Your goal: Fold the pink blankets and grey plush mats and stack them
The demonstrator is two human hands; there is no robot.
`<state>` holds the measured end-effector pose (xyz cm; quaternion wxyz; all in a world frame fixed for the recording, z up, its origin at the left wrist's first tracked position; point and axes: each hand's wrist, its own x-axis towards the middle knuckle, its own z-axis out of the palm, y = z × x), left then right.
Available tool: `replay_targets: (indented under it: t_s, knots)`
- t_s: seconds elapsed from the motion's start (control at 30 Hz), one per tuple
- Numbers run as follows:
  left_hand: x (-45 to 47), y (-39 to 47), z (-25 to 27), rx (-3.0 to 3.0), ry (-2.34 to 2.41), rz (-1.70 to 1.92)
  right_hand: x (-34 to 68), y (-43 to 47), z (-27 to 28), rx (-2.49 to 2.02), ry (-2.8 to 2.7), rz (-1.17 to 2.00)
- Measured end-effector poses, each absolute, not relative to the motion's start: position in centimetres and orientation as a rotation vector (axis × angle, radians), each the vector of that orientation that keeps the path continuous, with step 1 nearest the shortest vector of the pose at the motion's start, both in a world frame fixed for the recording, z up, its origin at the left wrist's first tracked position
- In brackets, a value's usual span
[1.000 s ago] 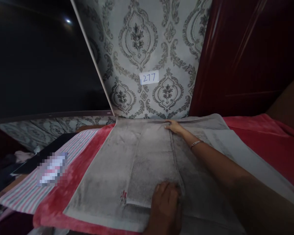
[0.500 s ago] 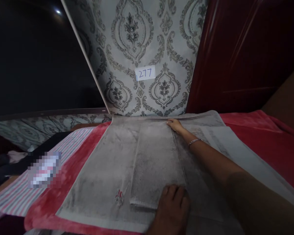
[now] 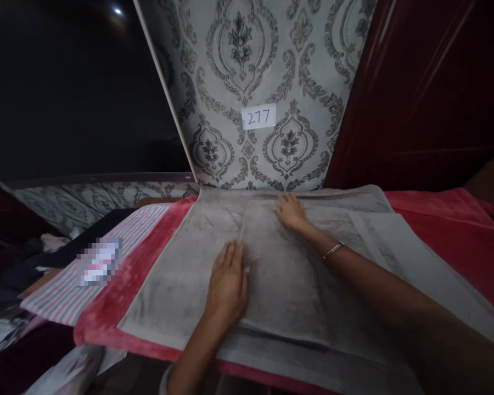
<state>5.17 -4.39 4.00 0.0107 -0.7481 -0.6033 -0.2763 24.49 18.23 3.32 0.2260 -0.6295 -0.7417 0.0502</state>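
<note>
One striped cloth (image 3: 61, 304) with a pixelated patch (image 3: 99, 262) lies at left, in front of a black screen (image 3: 78, 93), beside a red cloth (image 3: 107, 323), on which the grey cloth (image 3: 168, 280) spreads across the middle. The left hand (image 3: 228, 282) lies flat, fingers extended, along the left edge of a folded section (image 3: 286, 296); the right hand (image 3: 290, 211), fingers loosely spread, rests at its far end, below a paper marked 277 (image 3: 259, 117). Farther right, the right forearm (image 3: 379, 293) hides part of the grey cloth before a dark red panel (image 3: 424, 93).
</note>
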Motion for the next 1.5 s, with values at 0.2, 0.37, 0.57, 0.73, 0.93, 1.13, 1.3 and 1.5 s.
replay_targets:
  t_s: [0.2, 0.37, 0.57, 0.73, 0.93, 1.13, 1.3, 1.5]
  knots:
    - [7.1, -4.3, 2.2, -2.407, -2.178, -0.217, 20.0, 13.7, 0.7, -1.659, -2.472, 0.162]
    - [6.9, -4.7, 1.9, -2.410, -2.214, -0.166, 21.6, 13.2, 0.7, -1.771, -2.399, 0.199]
    - [4.1, -3.5, 0.6, -2.615, -2.151, -0.600, 26.6, 10.4, 1.4, -1.883, -2.179, 0.227]
    - [2.2, -2.5, -1.6, -2.690, -2.103, -1.093, 31.1, 5.2, 1.2, -1.919, -2.028, 0.222]
    - [2.1, -2.3, -1.8, -2.525, -2.146, -1.399, 31.6, 2.0, 1.1, -1.985, -1.892, 0.321]
    - [2.0, -2.2, -1.0, -2.335, -2.328, -1.484, 30.3, 2.8, 1.5, -2.020, -1.797, 0.387]
    - [2.1, -2.2, -0.4, -2.346, -2.488, -1.406, 29.9, 3.2, 1.3, -2.064, -1.766, 0.415]
    - [2.3, -2.1, -0.4, -2.353, -2.553, -1.466, 30.1, 2.9, 0.9, -2.105, -1.745, 0.360]
